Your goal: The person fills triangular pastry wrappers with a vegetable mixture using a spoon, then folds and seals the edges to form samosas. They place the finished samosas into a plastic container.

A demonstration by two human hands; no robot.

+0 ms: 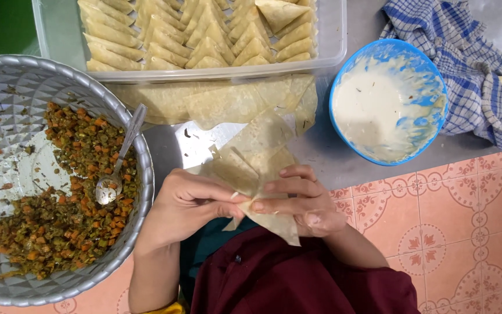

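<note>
Pastry strip [257, 168], thin and pale, is pinched between both hands just above the person's lap, its long axis running from the upper right down toward the lower right, where a loose tail hangs below the fingers. The left hand [190, 200] closes in from the left, fingertips narrowed onto the folded edge; the right hand [303, 200] meets it from the right, thumb and fingers pressed on the same fold, so the two hands touch the strip at almost one spot. Neither hand is clearly nearer: the strip sits between them, its upper part fanning away from the body toward the worktop [344, 157].

Well to the left stands a large faceted metal bowl [7, 104] with chopped orange-and-green vegetable filling [71, 221] and a spoon [114, 168] resting in it, nearer the left hand. Beyond the hands, more flat pastry sheets [216, 102] lie on the worktop, touching a clear plastic tray [335, 35] packed with folded triangles [204, 35]. To the upper right, a blue bowl [431, 75] holds whitish paste [373, 110], just beside a blue checked cloth [466, 64]. Patterned pink floor tiles [466, 232] show at the lower right
</note>
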